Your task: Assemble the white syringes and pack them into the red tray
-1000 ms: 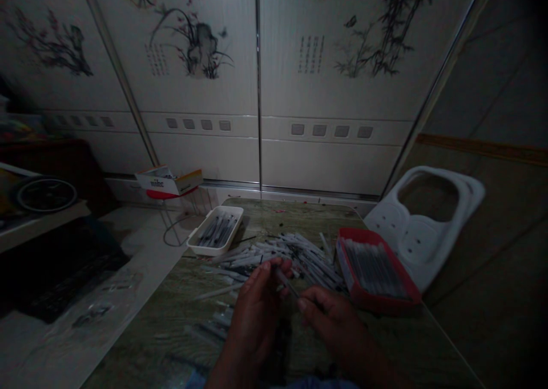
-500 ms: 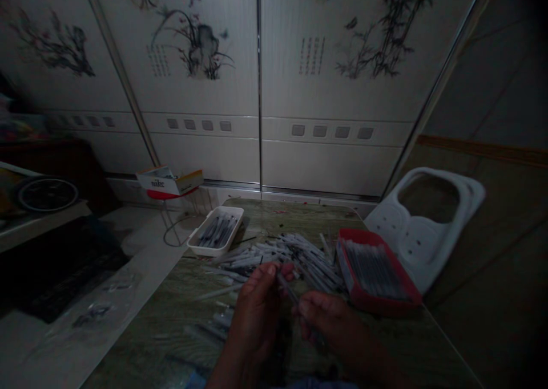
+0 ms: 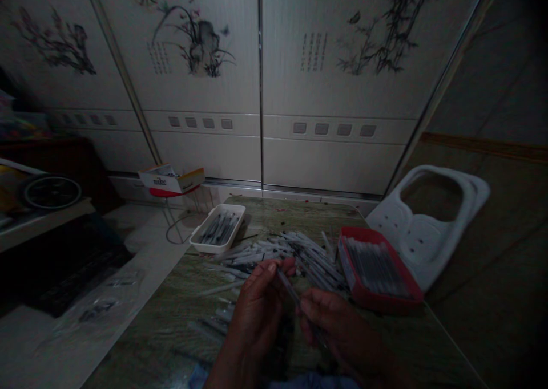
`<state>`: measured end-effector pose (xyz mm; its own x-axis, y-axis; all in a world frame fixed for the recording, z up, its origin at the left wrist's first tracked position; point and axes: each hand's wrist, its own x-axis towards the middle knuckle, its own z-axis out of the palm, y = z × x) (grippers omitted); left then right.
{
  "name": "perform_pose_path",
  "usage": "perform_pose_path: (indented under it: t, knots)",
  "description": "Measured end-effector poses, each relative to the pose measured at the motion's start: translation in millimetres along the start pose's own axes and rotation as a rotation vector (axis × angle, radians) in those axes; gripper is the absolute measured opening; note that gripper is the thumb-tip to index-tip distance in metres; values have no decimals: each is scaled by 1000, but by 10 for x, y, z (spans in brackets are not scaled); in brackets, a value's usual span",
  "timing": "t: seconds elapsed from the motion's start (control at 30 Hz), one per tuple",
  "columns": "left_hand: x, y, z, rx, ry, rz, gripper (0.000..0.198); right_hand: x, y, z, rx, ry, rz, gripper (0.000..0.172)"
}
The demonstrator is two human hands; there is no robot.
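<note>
Over the near part of a low table, my left hand pinches the upper end of a thin pale pen tube. My right hand is curled round the tube's lower end, fingers closed. Just beyond both hands lies a heap of several white pen tubes spread across the tabletop. A red tray filled with pens sits to the right of the heap. A white tray with dark pens stands at the table's far left corner.
A white moulded plastic seat leans beside the table on the right. A small printed carton lies on the floor by the sliding wardrobe doors. Dark furniture and a round object are at the left.
My right hand has slid up the tube toward my left hand, and both hands have risen slightly. The camera has tilted a little.
</note>
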<state>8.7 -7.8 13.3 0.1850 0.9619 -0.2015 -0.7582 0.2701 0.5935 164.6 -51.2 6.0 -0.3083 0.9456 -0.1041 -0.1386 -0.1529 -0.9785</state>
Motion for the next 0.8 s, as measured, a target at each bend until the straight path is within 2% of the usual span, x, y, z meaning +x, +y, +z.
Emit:
perform_pose_path:
  t: [0.1, 0.3, 0.37, 0.6, 0.8]
  knots:
    - [-2, -2, 13, -34, 2, -18, 17, 7, -2, 22, 46, -3, 14, 36]
    - [40, -61, -24, -7, 57, 56, 16, 64, 11, 43, -330, 211, 3, 26]
    - [45, -71, -33, 2, 48, 60, 14, 62, 13, 44, -386, 228, -25, 25]
    - [35, -43, -20, 0, 2, 44, 13, 20, -6, 53, -197, 47, 2, 35]
    - [-14, 2, 25, -59, -39, -20, 15, -40, -9, 59, 57, -40, 47, 41]
